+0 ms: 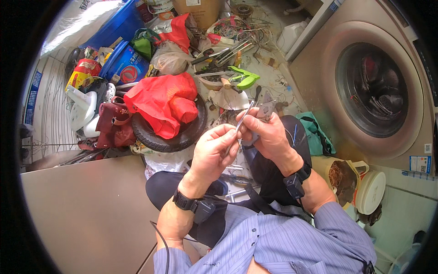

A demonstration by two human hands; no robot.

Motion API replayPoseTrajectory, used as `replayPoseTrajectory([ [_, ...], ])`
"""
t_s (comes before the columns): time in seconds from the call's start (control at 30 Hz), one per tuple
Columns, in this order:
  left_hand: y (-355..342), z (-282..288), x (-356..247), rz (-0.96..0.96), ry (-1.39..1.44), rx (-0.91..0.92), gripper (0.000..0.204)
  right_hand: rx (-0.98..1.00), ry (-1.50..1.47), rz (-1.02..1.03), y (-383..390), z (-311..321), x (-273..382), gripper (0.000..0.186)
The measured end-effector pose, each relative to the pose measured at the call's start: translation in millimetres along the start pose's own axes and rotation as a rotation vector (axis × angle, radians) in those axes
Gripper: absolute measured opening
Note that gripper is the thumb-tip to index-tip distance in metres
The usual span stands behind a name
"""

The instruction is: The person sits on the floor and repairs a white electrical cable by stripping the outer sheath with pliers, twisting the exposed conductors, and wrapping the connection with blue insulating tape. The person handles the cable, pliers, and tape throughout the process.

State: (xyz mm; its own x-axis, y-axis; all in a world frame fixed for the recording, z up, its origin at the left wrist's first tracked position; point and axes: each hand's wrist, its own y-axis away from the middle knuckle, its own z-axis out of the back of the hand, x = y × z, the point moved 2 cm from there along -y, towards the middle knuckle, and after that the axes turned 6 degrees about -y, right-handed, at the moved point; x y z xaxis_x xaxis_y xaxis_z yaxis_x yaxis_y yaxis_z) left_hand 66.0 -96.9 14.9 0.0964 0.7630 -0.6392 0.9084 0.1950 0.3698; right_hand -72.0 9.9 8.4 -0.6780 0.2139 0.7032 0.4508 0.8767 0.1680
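With left hand (213,148), in the head view, pinching a slim metal rod (245,116) between thumb and curled fingers, angled far and slightly right past the fingertips. With right hand (264,134), clasping a flat grey metal plate (266,111) between thumb and fingers, projecting from the far side of the grip, just right of the rod. Cannot tell any contact between rod and plate. Holding both hands close together, in front of dark-trousered knees. To the far left, seeing a red bag (159,100) draped over a black tyre (171,145); beyond the hands, a bright green tool (246,78) and tangled wires (239,28); to the right, a front-loading washing machine (372,91) and, closer, a teal bag (315,132).
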Motion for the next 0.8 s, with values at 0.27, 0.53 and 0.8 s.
replayPoseTrajectory([
  [0.27, 0.4, -0.8, 3.1, 0.011, 0.161, 0.137, 0.020, 0.053, -0.022, 0.034, 1.7, -1.9, 2.0, 0.015],
  [0.53, 3.7, -3.0, 3.7, 0.083, 0.221, 0.203, 0.022, 0.021, -0.013, 0.054, 3.7, -3.8, 1.6, 0.014],
  [0.8, 3.9, -3.6, 5.7, 0.089, 0.229, 0.235, 0.023, 0.075, -0.002, 0.045, 2.2, -2.1, 1.9, 0.011],
])
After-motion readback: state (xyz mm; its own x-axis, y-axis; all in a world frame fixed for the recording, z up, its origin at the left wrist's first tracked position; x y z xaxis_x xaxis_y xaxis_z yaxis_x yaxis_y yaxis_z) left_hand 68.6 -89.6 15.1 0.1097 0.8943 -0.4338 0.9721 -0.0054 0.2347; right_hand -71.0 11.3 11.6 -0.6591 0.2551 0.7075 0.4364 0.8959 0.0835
